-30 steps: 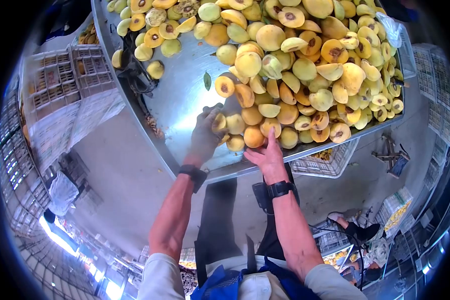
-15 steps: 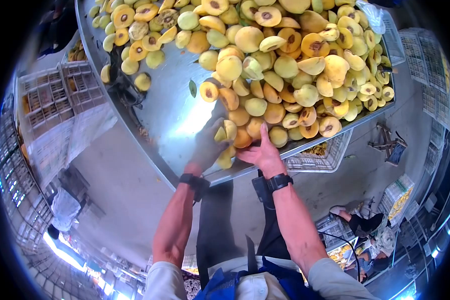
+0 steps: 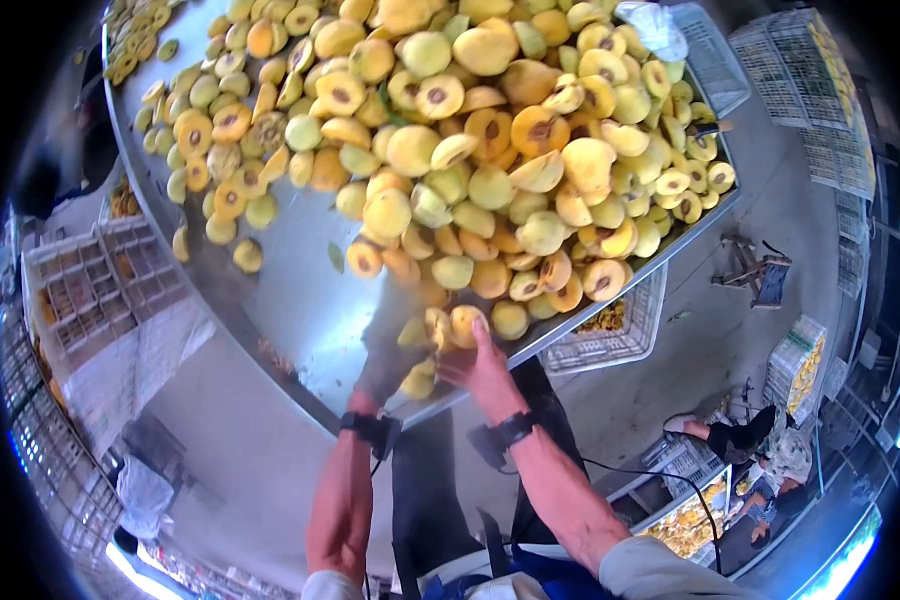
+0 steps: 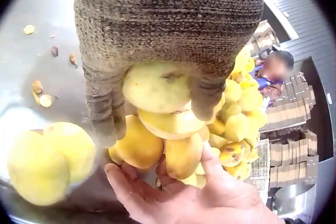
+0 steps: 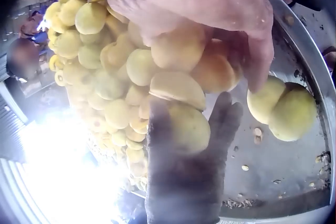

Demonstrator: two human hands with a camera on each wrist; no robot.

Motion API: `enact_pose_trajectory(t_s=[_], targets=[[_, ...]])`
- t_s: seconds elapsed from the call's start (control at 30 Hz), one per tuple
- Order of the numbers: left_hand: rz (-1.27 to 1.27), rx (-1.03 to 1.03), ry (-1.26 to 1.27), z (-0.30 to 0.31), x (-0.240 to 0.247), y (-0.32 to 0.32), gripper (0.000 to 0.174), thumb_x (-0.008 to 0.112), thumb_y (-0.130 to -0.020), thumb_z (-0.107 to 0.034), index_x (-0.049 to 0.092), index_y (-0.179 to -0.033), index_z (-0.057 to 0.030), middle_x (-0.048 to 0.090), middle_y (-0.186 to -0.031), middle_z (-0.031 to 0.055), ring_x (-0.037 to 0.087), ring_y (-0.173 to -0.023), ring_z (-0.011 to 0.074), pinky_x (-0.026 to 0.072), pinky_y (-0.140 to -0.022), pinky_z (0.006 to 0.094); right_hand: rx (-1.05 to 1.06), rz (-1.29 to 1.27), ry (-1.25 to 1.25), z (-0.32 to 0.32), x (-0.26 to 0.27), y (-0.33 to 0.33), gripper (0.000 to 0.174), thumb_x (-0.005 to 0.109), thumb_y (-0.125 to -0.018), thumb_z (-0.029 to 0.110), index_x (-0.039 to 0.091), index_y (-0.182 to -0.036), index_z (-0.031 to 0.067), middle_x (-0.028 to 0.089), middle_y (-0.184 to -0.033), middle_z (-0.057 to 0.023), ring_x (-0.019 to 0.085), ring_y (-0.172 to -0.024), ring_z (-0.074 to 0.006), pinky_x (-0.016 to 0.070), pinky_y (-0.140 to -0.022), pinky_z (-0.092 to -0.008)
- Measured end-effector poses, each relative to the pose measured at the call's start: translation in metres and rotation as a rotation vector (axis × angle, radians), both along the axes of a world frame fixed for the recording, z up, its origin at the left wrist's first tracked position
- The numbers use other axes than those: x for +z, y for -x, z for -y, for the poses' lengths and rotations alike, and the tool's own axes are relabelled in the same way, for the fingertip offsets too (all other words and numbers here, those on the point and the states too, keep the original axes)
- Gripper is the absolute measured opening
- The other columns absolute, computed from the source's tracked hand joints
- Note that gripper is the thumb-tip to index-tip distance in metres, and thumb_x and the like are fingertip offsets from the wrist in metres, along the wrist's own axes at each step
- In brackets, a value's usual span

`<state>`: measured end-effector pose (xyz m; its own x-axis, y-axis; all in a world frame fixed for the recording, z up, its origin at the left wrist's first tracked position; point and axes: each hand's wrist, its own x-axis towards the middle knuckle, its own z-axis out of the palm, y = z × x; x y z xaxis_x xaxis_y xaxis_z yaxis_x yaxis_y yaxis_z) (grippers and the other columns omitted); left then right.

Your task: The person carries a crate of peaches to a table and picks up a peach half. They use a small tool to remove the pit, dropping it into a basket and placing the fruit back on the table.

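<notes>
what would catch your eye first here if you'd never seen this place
The huge heap of yellow-orange halved fruit covering most of the shiny metal table grabs attention first. At the table's near edge, the left hand in a grey knitted glove grips a handful of yellow fruit halves, while the bare right hand presses against them from the other side.
</notes>
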<state>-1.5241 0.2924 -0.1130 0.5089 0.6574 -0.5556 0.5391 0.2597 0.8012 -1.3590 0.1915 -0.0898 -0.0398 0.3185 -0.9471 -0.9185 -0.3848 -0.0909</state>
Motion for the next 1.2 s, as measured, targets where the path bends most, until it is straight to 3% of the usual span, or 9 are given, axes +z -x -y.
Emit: enact_pose_trajectory(t_s=[0.27, 0.47, 0.53, 0.67, 0.8, 0.87, 0.97, 1.03, 1.2], targets=[[-0.138, -0.028, 0.049, -0.004, 0.047, -0.022, 0.069, 0.082, -0.081, -0.01, 0.054, -0.144, -0.0036, 0.066, -0.127, 0.0133, 0.062, -0.114, 0.0167, 0.0513, -0.099, 0.0334, 0.042, 0.196, -0.089, -0.005, 0.025, -0.02, 0.05, 0.053, -0.106, 0.041, 0.053, -0.141, 0.005, 0.064, -0.127, -0.0111, 0.067, -0.107, -0.0244, 0.0579, -0.091, -0.0408], [0.084, 0.064, 0.117, -0.032, 0.085, -0.067, 0.063, 0.076, -0.086, -0.012, 0.054, -0.144, -0.0062, 0.064, -0.126, 0.0076, 0.061, -0.112, 0.0161, 0.0512, -0.098, 0.0316, -0.056, 0.325, -0.233, -0.065, 0.053, -0.066, 0.046, 0.068, -0.097, 0.04, 0.062, -0.128, 0.0053, 0.07, -0.111, -0.0064, 0.071, -0.095, -0.0192, 0.0613, -0.077, -0.0339], [-0.027, -0.052, -0.147, -0.049, 0.094, -0.086, 0.065, 0.076, -0.088, -0.014, 0.05, -0.147, -0.0037, 0.062, -0.129, 0.008, 0.06, -0.114, 0.0158, 0.0505, -0.099, 0.0317, -0.013, 0.367, -0.28, -0.087, 0.066, -0.093, 0.049, 0.071, -0.095, 0.042, 0.063, -0.126, 0.0053, 0.07, -0.11, -0.0065, 0.072, -0.091, -0.0189, 0.0612, -0.075, -0.0332], [0.313, 0.127, -0.004, -0.106, 0.13, -0.155, 0.079, 0.078, -0.085, -0.015, 0.04, -0.154, -0.005, 0.059, -0.137, 0.0188, 0.061, -0.112, 0.0195, 0.0526, -0.09, 0.0322, 0.173, 0.841, -0.594, -0.134, 0.08, -0.15, 0.055, 0.055, -0.102, 0.052, 0.058, -0.132, 0.0051, 0.068, -0.117, -0.0084, 0.066, -0.107, -0.0174, 0.0547, -0.096, -0.0349], [0.259, 0.24, -0.023, -0.124, 0.148, -0.17, 0.078, 0.071, -0.094, -0.014, 0.028, -0.157, 0.0028, 0.051, -0.148, 0.0167, 0.056, -0.124, 0.0172, 0.0489, -0.102, 0.0288, 0.05, 0.683, -0.439, -0.154, 0.111, -0.169, 0.051, 0.062, -0.102, 0.042, 0.055, -0.13, 0.0004, 0.068, -0.11, -0.0122, 0.069, -0.096, -0.0205, 0.0574, -0.089, -0.0331], [0.23, 0.367, -0.111, -0.101, 0.133, -0.132, 0.073, 0.069, -0.094, -0.008, 0.032, -0.157, -0.0013, 0.056, -0.142, 0.0175, 0.061, -0.121, 0.0203, 0.0518, -0.1, 0.0318, 0.174, 0.78, -0.484, -0.122, 0.092, -0.149, 0.039, 0.069, -0.099, 0.035, 0.059, -0.118, 0.0025, 0.068, -0.104, -0.0085, 0.067, -0.094, -0.0169, 0.0582, -0.084, -0.0335], [-0.323, 0.083, -0.22, -0.034, 0.097, -0.055, 0.074, 0.077, -0.086, -0.006, 0.043, -0.152, -0.01, 0.067, -0.117, 0.0091, 0.066, -0.103, 0.0183, 0.0564, -0.088, 0.0323, 0.611, 1.066, -0.393, -0.053, 0.026, -0.094, 0.037, 0.079, -0.091, 0.026, 0.061, -0.114, 0.0035, 0.071, -0.102, -0.0115, 0.069, -0.083, -0.0179, 0.057, -0.075, -0.0326], [-0.436, -0.083, -0.37, 0.018, 0.062, -0.01, 0.08, 0.086, -0.078, -0.018, 0.047, -0.147, -0.0115, 0.064, -0.123, 0.0164, 0.067, -0.1, 0.0342, 0.0562, -0.089, 0.0404, 0.805, 0.982, -0.254, -0.025, 0.008, -0.062, 0.045, 0.079, -0.088, 0.026, 0.059, -0.121, 0.001, 0.071, -0.106, -0.0164, 0.07, -0.081, -0.0206, 0.0564, -0.073, -0.0331], [-0.647, 0.017, -0.187, 0.089, 0.007, 0.002, 0.075, 0.085, -0.077, -0.019, 0.051, -0.144, -0.0109, 0.061, -0.126, 0.0188, 0.064, -0.11, 0.0359, 0.0532, -0.094, 0.0426, 0.74, 1.166, -0.213, -0.033, -0.016, -0.005, 0.063, 0.075, -0.088, 0.037, 0.053, -0.129, -0.0039, 0.066, -0.109, -0.0271, 0.065, -0.099, -0.039, 0.0505, -0.089, -0.0457]])
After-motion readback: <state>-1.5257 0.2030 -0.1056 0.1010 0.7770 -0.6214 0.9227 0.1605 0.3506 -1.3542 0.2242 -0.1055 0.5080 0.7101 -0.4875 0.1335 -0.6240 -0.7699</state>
